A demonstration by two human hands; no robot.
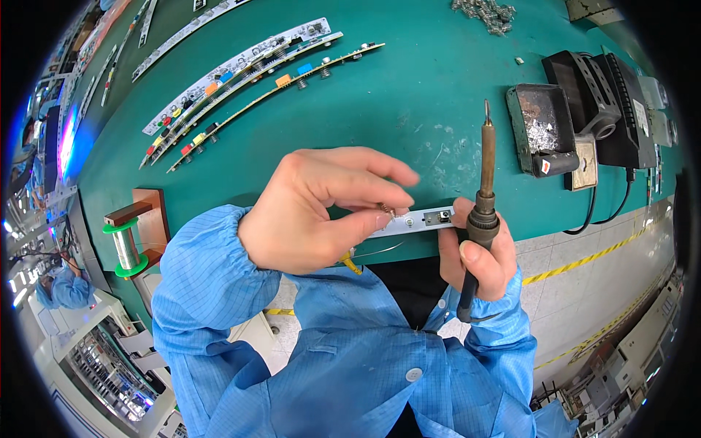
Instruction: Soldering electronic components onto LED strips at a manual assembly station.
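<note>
Low over the near edge of the bench, my left hand (307, 208) pinches a small coiled metal spring (387, 209) between thumb and forefinger, at the face of a narrow white circuit board (398, 225). The board's left part is hidden behind that hand. My right hand (491, 259) is closed around a soldering iron (488, 164), its tip pointing up and away from the board. Fingers of the same hand also grip the board's right end, beside a small black component. A thin wire curves just below the board.
Several long circuit boards (292, 79) lie at the far left. A green solder spool (128, 250) stands on a brown holder at left. To the right are a black tray (544, 117) with solder scraps and a black soldering station (621, 109). Metal springs (488, 13) are heaped at the back.
</note>
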